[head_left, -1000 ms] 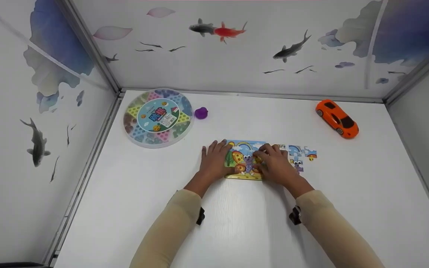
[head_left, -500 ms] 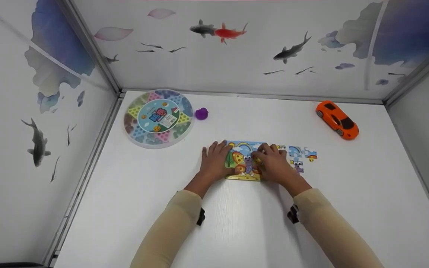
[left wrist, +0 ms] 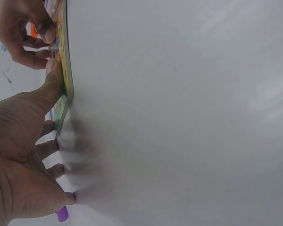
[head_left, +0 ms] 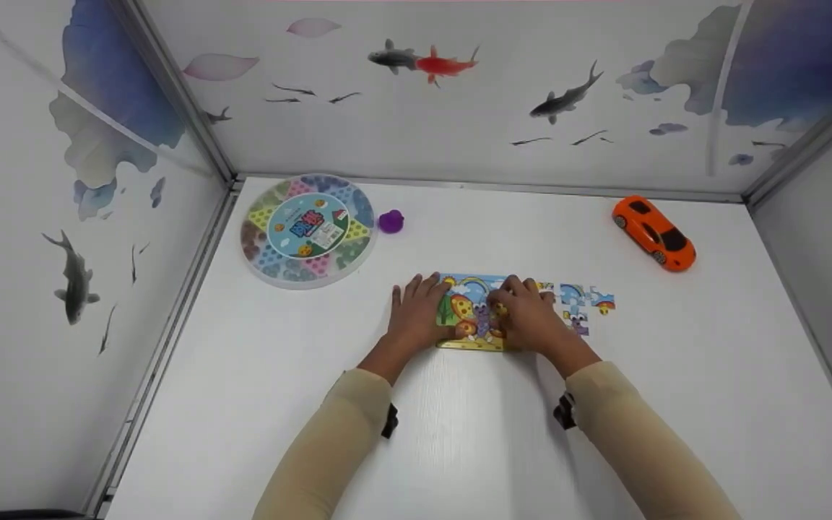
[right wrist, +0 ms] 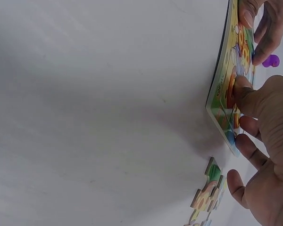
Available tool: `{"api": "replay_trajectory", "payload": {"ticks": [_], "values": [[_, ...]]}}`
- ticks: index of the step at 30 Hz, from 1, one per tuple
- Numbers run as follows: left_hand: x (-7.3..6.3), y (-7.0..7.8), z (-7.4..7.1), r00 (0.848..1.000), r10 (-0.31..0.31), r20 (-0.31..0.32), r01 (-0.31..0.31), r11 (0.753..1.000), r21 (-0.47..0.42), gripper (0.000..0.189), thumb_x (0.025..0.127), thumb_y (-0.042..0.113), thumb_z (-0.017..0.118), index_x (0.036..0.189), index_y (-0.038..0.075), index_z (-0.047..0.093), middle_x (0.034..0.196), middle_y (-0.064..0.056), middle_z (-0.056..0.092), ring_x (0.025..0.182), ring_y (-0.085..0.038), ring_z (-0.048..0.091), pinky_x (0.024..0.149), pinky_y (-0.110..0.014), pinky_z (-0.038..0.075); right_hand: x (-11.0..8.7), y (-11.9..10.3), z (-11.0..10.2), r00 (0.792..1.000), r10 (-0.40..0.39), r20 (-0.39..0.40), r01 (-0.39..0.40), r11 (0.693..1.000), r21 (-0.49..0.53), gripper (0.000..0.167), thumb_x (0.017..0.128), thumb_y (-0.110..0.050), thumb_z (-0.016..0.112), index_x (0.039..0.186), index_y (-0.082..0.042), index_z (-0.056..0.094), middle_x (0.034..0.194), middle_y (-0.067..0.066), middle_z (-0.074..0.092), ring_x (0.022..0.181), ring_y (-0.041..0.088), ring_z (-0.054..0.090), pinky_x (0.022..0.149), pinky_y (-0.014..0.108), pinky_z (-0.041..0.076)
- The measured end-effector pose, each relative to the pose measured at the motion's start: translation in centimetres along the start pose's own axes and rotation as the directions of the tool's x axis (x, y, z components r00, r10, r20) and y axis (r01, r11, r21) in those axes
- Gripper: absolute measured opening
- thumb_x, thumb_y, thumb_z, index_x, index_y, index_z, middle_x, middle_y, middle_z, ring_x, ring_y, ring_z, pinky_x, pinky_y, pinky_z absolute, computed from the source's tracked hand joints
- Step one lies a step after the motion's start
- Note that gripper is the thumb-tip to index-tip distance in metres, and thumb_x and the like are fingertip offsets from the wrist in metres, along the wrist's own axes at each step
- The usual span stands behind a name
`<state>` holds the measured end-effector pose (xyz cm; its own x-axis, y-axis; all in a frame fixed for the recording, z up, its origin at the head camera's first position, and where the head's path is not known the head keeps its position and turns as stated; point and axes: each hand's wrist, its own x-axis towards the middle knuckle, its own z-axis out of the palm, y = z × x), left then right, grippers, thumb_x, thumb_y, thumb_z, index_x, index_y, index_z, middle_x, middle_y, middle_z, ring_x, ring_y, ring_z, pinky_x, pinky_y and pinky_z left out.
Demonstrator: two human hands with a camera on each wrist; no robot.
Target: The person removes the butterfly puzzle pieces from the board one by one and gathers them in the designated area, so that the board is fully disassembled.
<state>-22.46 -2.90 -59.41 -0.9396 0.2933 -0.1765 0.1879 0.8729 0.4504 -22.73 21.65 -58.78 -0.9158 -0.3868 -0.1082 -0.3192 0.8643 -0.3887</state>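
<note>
A jigsaw puzzle board (head_left: 479, 325) with a cartoon picture lies near the middle of the table. My left hand (head_left: 414, 318) rests at its left edge, thumb on the picture and fingers spread along the side. Over the board's right half, my right hand (head_left: 534, 318) has bent fingers touching the picture; its thumb (right wrist: 244, 89) presses on the surface in the right wrist view. Whether it grips a single piece is hidden. Loose puzzle pieces (head_left: 577, 320) lie just right of the board, a few partly behind the right hand.
A round board game box (head_left: 308, 225) stands at the back left, with a small purple toy (head_left: 391, 221) beside it. An orange toy car (head_left: 654, 232) sits at the back right. Fish-patterned panels (head_left: 459, 130) wall the white table (head_left: 430, 448) behind and at both sides.
My right wrist has shifted slightly left, while its fingertips stay over the board. The left hand, the board and the loose pieces show no clear movement.
</note>
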Motion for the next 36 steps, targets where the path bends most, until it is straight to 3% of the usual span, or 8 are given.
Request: {"api": "replay_trajectory", "payload": {"ticks": [13, 25, 32, 36], "values": [[0.06, 0.06, 0.08, 1.0, 0.001, -0.005, -0.001, 1.0, 0.017, 0.094, 0.093, 0.055, 0.086, 0.17, 0.021, 0.044, 0.183, -0.004, 0.032, 0.172, -0.034, 0.022, 0.138, -0.07, 0.016, -0.09, -0.41, -0.21, 1.0, 0.026, 0.007, -0.026, 1.0, -0.006, 0.039, 0.101, -0.011, 0.075, 0.14, -0.018, 0.07, 0.138, 0.012, 0.058, 0.126, 0.036, 0.049, 0.106, 0.071, 0.041], [0.06, 0.03, -0.04, 1.0, -0.001, 0.002, 0.001, 1.0, 0.018, 0.095, 0.093, 0.057, 0.085, 0.171, 0.022, 0.043, 0.183, -0.004, 0.031, 0.172, -0.034, 0.021, 0.138, -0.07, 0.016, -0.18, -0.46, -0.27, 1.0, 0.003, -0.02, -0.003, 1.0, -0.025, 0.036, 0.103, -0.012, 0.075, 0.138, -0.018, 0.069, 0.135, 0.013, 0.058, 0.127, 0.042, 0.052, 0.102, 0.07, 0.044], [-0.11, 0.19, -0.18, 1.0, -0.006, -0.004, 0.006, 1.0, -0.005, 0.096, 0.093, 0.054, 0.087, 0.171, 0.021, 0.043, 0.183, -0.004, 0.032, 0.172, -0.034, 0.022, 0.138, -0.069, 0.015, -0.15, -0.44, -0.17, 1.0, -0.006, -0.026, 0.005, 0.999, -0.05, 0.052, 0.091, -0.01, 0.085, 0.139, -0.018, 0.066, 0.134, 0.013, 0.057, 0.124, 0.04, 0.051, 0.103, 0.071, 0.045], [-0.1, 0.2, -0.21, 1.0, -0.007, -0.001, 0.007, 1.0, 0.008, 0.095, 0.093, 0.054, 0.086, 0.171, 0.021, 0.042, 0.183, -0.004, 0.032, 0.172, -0.034, 0.023, 0.138, -0.069, 0.016, -0.19, -0.55, -0.06, 0.999, -0.008, -0.038, 0.006, 0.999, -0.039, 0.045, 0.097, -0.009, 0.08, 0.138, -0.018, 0.065, 0.134, 0.012, 0.057, 0.123, 0.038, 0.051, 0.103, 0.071, 0.045]]}}
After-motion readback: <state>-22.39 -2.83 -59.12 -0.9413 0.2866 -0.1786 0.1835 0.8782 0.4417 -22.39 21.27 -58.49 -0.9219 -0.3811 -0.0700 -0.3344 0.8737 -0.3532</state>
